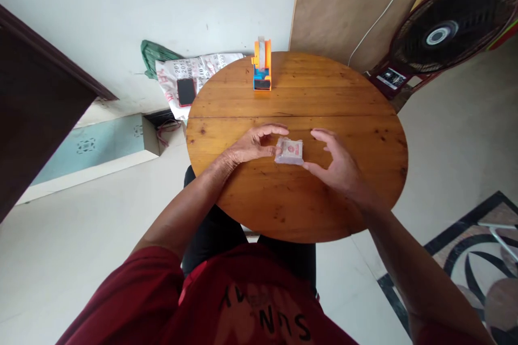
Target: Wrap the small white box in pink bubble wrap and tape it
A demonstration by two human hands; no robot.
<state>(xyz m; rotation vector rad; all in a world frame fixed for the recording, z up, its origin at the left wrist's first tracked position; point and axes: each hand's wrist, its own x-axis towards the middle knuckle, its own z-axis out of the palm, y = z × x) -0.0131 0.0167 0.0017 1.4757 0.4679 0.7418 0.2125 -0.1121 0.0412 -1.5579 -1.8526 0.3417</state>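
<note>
A small flat packet (290,151) in clear wrap with a red mark lies near the middle of a round wooden table (324,199). My left hand (254,145) rests on the table just left of the packet, fingers curled, its fingertips touching the packet's left edge. My right hand (338,164) sits just right of it, fingers spread and curved, thumb at the packet's lower right corner. Neither hand has lifted it.
An orange and blue tape dispenser (262,71) stands at the table's far edge. Behind the table a printed sack (194,73) with a dark phone (186,91) on it leans at the wall. A floor fan (453,24) stands at the right, a patterned rug (485,269) lower right.
</note>
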